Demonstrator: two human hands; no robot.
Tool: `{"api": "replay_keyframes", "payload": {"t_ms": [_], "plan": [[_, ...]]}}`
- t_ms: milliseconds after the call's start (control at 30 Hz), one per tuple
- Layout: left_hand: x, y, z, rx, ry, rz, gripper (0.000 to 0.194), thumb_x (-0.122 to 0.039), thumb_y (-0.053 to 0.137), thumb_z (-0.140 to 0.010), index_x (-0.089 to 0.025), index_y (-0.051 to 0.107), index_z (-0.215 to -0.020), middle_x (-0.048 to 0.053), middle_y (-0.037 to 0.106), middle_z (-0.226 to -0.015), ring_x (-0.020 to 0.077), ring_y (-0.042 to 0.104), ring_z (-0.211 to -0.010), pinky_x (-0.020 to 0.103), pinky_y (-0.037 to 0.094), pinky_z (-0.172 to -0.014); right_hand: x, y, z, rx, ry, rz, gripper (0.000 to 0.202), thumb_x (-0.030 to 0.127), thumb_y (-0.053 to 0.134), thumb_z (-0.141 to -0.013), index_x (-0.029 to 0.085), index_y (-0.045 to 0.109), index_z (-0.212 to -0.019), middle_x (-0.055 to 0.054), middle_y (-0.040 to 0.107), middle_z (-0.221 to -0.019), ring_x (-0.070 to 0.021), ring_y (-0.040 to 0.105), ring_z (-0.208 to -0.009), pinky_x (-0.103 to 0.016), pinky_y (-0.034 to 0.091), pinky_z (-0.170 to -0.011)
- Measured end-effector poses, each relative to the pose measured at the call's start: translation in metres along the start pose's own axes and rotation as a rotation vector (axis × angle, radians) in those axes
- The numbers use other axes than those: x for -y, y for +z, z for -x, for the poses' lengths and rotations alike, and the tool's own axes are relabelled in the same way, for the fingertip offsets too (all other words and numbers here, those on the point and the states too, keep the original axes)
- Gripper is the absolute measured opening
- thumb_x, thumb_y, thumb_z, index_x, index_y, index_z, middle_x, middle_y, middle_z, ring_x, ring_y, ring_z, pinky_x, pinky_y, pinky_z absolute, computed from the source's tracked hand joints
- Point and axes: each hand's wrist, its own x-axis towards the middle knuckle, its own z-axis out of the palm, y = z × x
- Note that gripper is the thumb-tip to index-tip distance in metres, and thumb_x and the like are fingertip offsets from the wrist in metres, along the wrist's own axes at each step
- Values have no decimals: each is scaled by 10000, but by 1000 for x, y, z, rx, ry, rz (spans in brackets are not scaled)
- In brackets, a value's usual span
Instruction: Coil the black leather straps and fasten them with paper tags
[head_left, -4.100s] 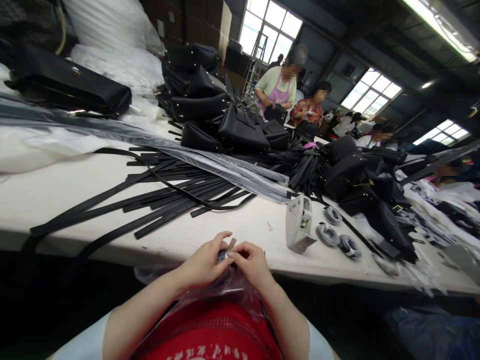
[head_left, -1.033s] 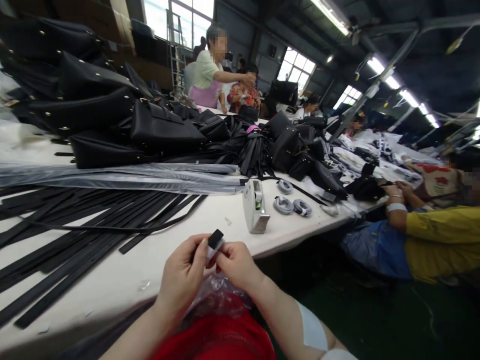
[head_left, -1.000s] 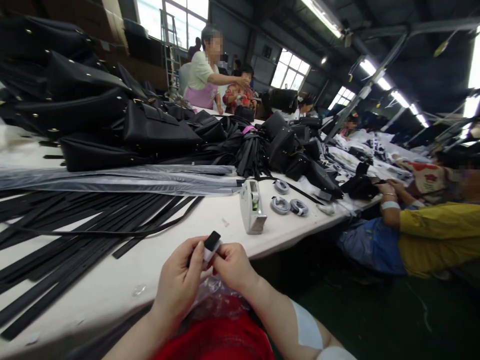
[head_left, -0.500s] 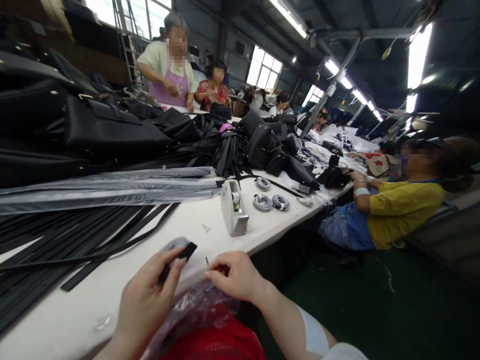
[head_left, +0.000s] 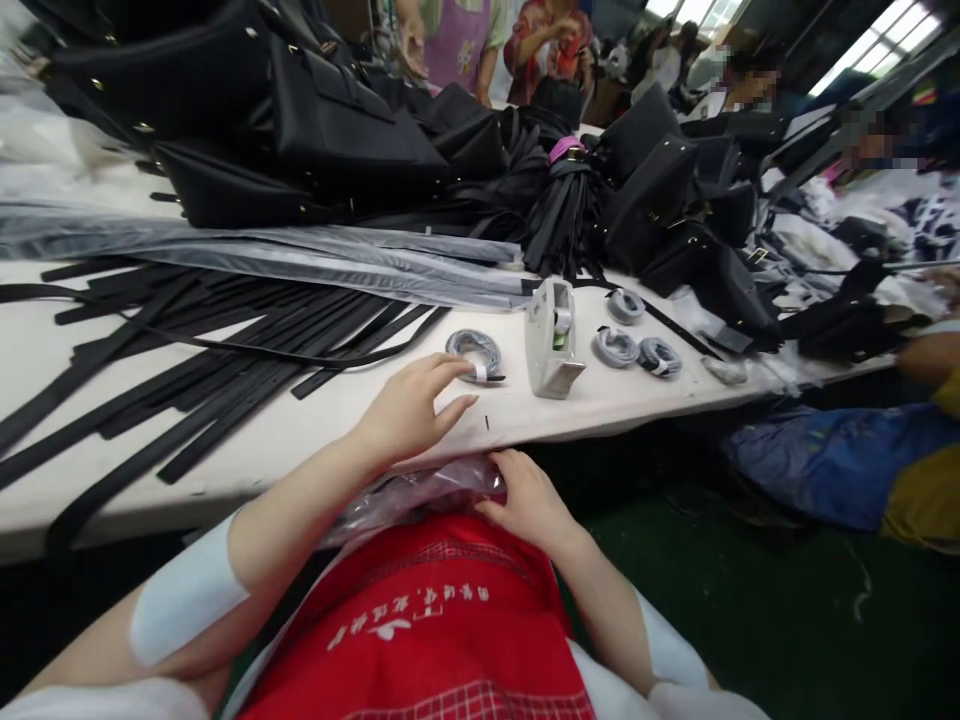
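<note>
My left hand (head_left: 416, 410) reaches over the table edge with thumb and fingers apart, holding nothing. Its fingertips are at a coiled strap in grey wrapping (head_left: 474, 350), which lies flat with a white band of tape and a dark end sticking out. Whether they touch it is hard to tell. Low at the table edge is my right hand (head_left: 531, 505), its thumb and fingers parted beside crumpled clear plastic (head_left: 420, 490) above my red apron (head_left: 442, 620). A grey tape dispenser (head_left: 551, 340) stands just right of the coil.
Three more wrapped coils (head_left: 616, 347) lie right of the dispenser. Black straps (head_left: 247, 350) and long wrapped strips (head_left: 337, 262) spread across the left. Black handbags (head_left: 352, 120) are heaped behind, beside a bundle of black straps (head_left: 566, 200). A co-worker in blue and yellow (head_left: 832, 460) sits right.
The view has swung down and left. My left hand, which held a black strap end, has moved forward to the coil and opened. My right hand's pinch has loosened at the table edge.
</note>
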Motion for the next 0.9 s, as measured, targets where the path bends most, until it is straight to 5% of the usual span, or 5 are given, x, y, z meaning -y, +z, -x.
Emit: {"api": "replay_keyframes", "payload": {"t_ms": [200,333,533,700,900], "plan": [[-9,-17,85,484,-108,53,643,-382,755,-681,-228,558,-1273,89,627,-1264,277,589,-1127,372,438,-992,8,-6,-8,224,5,-490,128,190,568,-805,173,664,-722,-11,664,-716,-158,599,-682,-248,439,-645],[-7,-27,111,456,-230,18,453,-264,574,-815,-222,566,-1266,92,631,-1267,261,593,-1131,358,424,-979,25,-66,-20,78,48,-940,237,353,653,-765,157,628,-633,8,593,-577,-120,517,-523,-222,402,-518],[-3,-107,91,220,-544,148,421,-482,353,-930,-200,664,-958,-25,598,-544,171,580,-543,263,431,-573,60,-149,-71,-183,-73,-936,179,316,730,-662,151,662,-650,21,585,-523,-102,482,-456,-198,350,-435],[-24,-152,85,179,-474,202,483,-579,482,-860,-194,630,-1111,63,707,-1041,235,647,-958,310,484,-841,114,-193,-121,-439,-281,-1033,168,328,619,-759,172,652,-705,11,623,-591,-139,572,-552,-246,463,-527],[-58,-148,88,287,-326,432,802,-590,654,-742,-230,396,-1411,114,553,-1362,320,514,-1235,447,392,-1059,169,-221,-175,-577,-527,-1106,250,344,480,-846,180,656,-910,-33,691,-856,-195,652,-881,-348,523,-790]]}}
